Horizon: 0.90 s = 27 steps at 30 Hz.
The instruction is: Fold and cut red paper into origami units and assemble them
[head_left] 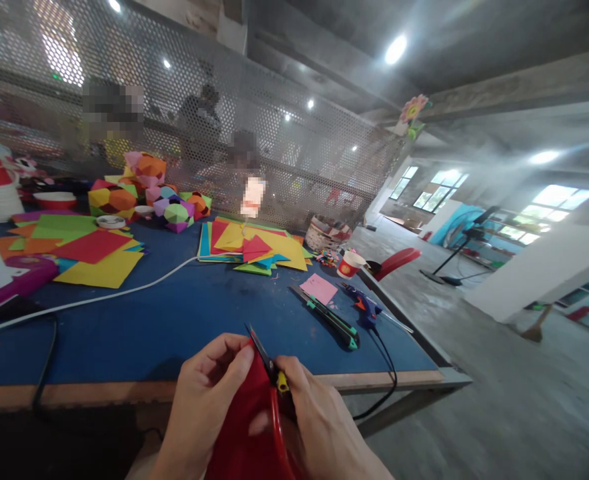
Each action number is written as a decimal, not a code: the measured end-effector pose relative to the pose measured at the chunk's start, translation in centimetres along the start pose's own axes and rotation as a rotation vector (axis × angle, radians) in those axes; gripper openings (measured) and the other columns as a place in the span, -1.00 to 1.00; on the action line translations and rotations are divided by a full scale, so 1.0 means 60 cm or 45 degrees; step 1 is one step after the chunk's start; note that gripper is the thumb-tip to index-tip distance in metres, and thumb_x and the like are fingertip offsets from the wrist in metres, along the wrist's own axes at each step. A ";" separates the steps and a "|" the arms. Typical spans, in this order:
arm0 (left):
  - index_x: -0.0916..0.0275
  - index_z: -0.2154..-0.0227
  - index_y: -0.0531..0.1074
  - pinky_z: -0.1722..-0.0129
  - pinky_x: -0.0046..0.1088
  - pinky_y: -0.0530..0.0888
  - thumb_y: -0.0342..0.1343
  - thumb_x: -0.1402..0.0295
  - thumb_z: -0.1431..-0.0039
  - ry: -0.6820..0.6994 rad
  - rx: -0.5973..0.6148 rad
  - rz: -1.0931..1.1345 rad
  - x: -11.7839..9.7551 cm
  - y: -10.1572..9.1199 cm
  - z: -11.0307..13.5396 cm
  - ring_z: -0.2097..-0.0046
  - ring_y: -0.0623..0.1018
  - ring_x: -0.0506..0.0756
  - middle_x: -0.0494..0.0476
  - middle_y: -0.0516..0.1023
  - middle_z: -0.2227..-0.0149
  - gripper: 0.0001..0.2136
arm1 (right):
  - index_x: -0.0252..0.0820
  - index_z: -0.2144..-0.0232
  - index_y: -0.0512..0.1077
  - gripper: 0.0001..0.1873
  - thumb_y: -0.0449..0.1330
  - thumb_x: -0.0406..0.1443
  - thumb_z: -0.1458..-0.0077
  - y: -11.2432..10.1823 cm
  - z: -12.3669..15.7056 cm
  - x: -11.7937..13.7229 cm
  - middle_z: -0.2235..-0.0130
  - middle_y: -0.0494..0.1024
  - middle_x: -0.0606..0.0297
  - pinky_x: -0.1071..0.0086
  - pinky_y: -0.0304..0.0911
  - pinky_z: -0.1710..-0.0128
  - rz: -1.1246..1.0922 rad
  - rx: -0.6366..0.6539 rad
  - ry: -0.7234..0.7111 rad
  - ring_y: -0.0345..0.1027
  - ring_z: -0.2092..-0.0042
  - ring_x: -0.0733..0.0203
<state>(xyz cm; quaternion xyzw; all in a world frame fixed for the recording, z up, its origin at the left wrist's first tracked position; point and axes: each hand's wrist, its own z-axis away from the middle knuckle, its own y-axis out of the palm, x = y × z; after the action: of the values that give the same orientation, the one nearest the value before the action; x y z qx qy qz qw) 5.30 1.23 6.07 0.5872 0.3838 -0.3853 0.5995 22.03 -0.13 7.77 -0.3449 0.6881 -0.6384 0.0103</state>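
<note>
My left hand [214, 383] pinches the top edge of a red sheet [247, 427], paper or felt, just in front of the table's near edge. In my right hand [319, 407] is a pair of scissors [263, 352] with dark blades and a yellow spot at the pivot. The blades point up and away, close to my left fingertips, along the sheet's right edge. A red handle loop hangs below my right fingers, partly hidden. Beyond my right hand lie a green and black utility knife [329, 320] and a pink paper square [318, 289].
Coloured sheets [102, 257] and more paper [259, 247] lie on the blue table [199, 333]. Faceted paper balls [174, 213] stand behind. A white cord [124, 291] crosses leftward. A blue glue gun [367, 308] and paper cup [350, 264] are at right, before a mesh screen [294, 153].
</note>
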 end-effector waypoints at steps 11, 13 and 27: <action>0.25 0.44 0.52 0.48 -0.63 0.37 0.33 0.06 -0.05 -0.013 -0.004 -0.019 0.010 -0.002 -0.003 0.48 0.39 -0.06 -0.01 0.49 0.51 -0.68 | -0.13 0.25 0.27 -0.85 0.18 -0.37 -0.13 0.001 0.000 -0.005 0.37 0.55 0.30 0.43 0.15 0.46 -0.138 -0.025 0.126 0.43 0.43 0.22; 0.25 0.44 0.51 0.50 -0.64 0.35 0.33 0.04 -0.04 -0.034 -0.014 -0.017 0.011 -0.003 -0.004 0.50 0.37 -0.07 -0.02 0.46 0.53 -0.66 | -0.13 0.20 0.28 -0.84 0.17 -0.37 -0.16 -0.004 -0.001 -0.004 0.37 0.55 0.31 0.43 0.18 0.44 -0.184 -0.040 0.160 0.43 0.43 0.22; 0.20 0.37 0.49 0.64 -0.64 0.36 0.44 0.02 0.14 -0.166 -0.112 0.077 -0.021 -0.010 0.003 0.60 0.42 -0.06 -0.07 0.46 0.58 -0.58 | -0.18 -0.16 0.24 -0.57 0.15 -0.33 -0.27 -0.108 -0.086 -0.106 0.10 0.59 0.19 0.29 0.33 0.14 0.314 -0.339 0.535 0.51 0.13 0.10</action>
<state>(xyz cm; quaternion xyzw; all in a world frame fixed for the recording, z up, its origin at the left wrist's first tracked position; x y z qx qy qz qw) 4.25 1.04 7.00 0.5453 0.3426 -0.3873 0.6597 27.54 7.81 11.72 -0.1169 0.7898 -0.5937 -0.1005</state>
